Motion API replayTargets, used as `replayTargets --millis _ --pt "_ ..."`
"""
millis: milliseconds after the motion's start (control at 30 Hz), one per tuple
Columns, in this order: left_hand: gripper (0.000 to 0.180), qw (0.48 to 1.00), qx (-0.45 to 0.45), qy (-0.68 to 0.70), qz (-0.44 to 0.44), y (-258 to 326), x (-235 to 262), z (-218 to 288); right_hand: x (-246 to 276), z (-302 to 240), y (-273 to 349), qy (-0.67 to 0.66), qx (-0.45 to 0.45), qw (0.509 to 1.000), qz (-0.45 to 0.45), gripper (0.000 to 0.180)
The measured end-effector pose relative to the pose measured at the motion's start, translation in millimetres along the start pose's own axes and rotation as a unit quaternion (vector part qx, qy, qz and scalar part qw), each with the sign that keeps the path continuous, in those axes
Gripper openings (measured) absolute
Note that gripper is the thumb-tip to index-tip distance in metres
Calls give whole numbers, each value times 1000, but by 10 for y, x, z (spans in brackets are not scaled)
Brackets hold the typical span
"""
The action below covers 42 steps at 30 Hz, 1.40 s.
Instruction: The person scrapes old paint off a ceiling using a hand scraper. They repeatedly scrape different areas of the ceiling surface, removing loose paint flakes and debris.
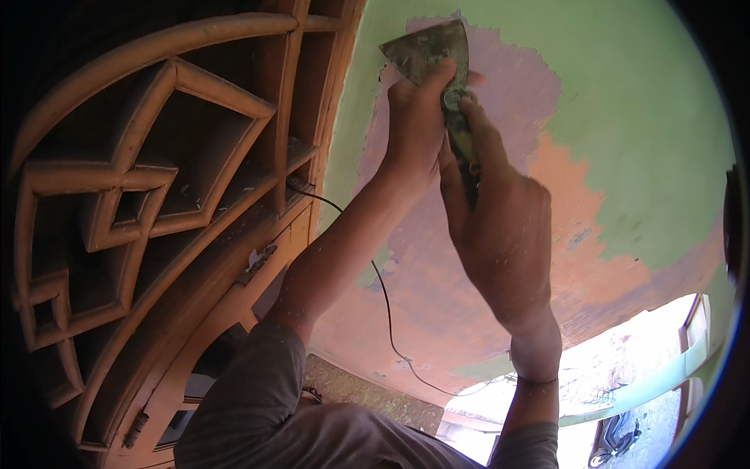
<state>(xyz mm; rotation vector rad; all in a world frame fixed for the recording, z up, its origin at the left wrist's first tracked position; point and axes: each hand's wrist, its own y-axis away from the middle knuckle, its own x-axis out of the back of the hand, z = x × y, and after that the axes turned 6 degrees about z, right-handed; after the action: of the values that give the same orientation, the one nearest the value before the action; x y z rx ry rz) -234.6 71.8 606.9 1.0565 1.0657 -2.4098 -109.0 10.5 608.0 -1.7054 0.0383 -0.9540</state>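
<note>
A paint scraper (426, 48) with a broad, worn metal blade is held up against the wall, its front edge at the green paint. My right hand (500, 211) is closed round its dark handle, index finger stretched along it toward the blade. My left hand (418, 105) pinches the lower part of the blade, thumb on the face towards me and its other fingers mostly hidden behind. Around the blade the wall (500, 94) has a large patch of pinkish-purple and orange under-layer with ragged edges, bordered by green paint (633, 117).
To the left stands a wooden frame (226, 94) with curved and diamond-shaped bars and open recesses. A thin black cable (383, 293) hangs from it across the wall. Lower right is a bright opening (633, 344), with what looks like a motorcycle (617, 438) beyond it.
</note>
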Motion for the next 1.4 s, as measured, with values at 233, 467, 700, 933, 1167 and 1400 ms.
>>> replayTargets --millis 233,467,700,933,1167,1400 --pt "32 999 -14 -20 -49 -207 -21 29 -35 60 -124 -25 8 999 37 43" --pt "27 999 -1 -7 -45 47 39 -38 -75 56 104 -37 18 998 43 44" --pt "29 998 26 -41 -30 43 51 -16 -60 5 85 -12 -11 1000 13 47" --pt "38 999 6 -32 -27 -75 -28 35 3 32 -68 -30 20 999 17 45" --pt "37 998 -57 -25 -6 -44 -18 -112 -59 107 52 -37 17 999 33 42" --pt "31 998 -14 -37 -40 -91 96 -59 -113 21 79 -50 3 998 48 39"
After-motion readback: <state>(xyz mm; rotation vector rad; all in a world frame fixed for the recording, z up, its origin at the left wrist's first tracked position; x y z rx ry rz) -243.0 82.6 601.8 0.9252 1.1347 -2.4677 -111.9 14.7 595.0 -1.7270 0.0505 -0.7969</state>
